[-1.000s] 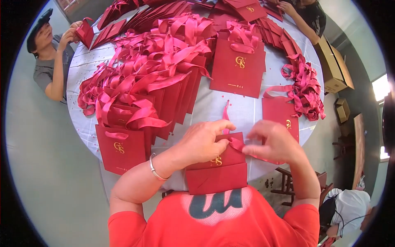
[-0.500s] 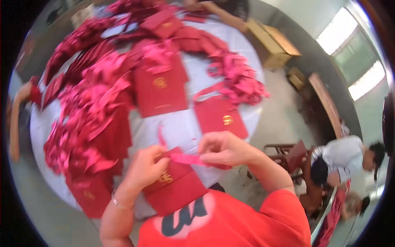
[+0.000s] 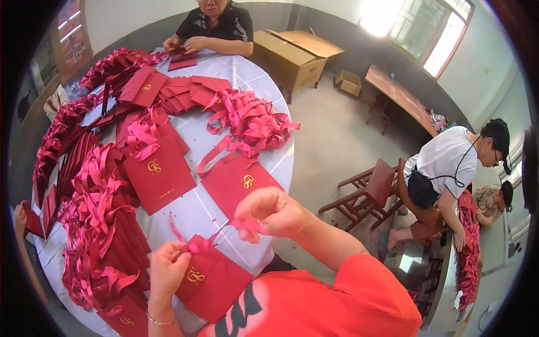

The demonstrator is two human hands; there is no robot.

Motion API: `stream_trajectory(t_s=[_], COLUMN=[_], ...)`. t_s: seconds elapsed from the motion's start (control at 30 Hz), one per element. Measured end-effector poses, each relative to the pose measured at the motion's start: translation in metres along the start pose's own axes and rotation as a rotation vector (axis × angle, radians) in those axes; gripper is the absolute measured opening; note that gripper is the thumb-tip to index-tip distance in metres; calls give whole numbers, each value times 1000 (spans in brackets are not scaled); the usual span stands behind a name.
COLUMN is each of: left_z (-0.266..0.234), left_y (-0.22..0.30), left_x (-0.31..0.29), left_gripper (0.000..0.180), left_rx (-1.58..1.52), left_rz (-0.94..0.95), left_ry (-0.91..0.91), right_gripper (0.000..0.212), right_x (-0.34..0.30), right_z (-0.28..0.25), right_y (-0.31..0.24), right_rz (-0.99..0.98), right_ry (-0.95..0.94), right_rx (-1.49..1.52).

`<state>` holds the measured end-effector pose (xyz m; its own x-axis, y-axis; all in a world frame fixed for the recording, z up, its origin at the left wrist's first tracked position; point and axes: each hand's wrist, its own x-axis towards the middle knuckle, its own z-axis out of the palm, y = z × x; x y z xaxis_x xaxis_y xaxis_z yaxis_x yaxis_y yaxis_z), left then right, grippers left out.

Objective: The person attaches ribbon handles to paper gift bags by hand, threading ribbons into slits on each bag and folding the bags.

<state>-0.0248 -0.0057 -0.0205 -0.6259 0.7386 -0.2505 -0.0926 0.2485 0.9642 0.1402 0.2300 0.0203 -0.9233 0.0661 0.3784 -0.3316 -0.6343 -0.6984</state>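
Note:
A flat red paper gift bag [image 3: 220, 285] with a gold emblem lies at the table's near edge, in front of my red shirt. At its upper left corner my left hand [image 3: 167, 271] is closed in a pinch on a pink ribbon [image 3: 200, 246]. My right hand [image 3: 276, 214] is raised to the right of the bag, its fingers closed on the ribbon's other stretch [image 3: 247, 227]. Beyond that hand lies another red bag [image 3: 238, 182] with a ribbon handle. A large red bag [image 3: 160, 178] rests farther left.
Piles of ribboned bags [image 3: 101, 219] cover the left of the round white-clothed table [image 3: 224, 196]; loose ribbons [image 3: 255, 121] heap at right. A person [image 3: 216, 28] handles a bag across the table. A stool [image 3: 370, 188], carton [image 3: 289, 62] and bending co-worker [image 3: 443, 163] are to the right.
My view has swung, bringing more of the room into sight. My right hand has moved up and away from the bag with the ribbon; my left stays at the bag's corner.

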Motion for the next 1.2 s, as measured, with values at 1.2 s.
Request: stream_trajectory(t_s=[1.2], left_z=[-34], left_y=[33], left_x=[-15], left_gripper=[15], left_rx=[508], left_rz=[401], left_ry=[97], right_gripper=[11], right_x=[59], right_z=[-19], right_y=[52], right_rz=[379], right_ry=[88], right_rx=[-1094])
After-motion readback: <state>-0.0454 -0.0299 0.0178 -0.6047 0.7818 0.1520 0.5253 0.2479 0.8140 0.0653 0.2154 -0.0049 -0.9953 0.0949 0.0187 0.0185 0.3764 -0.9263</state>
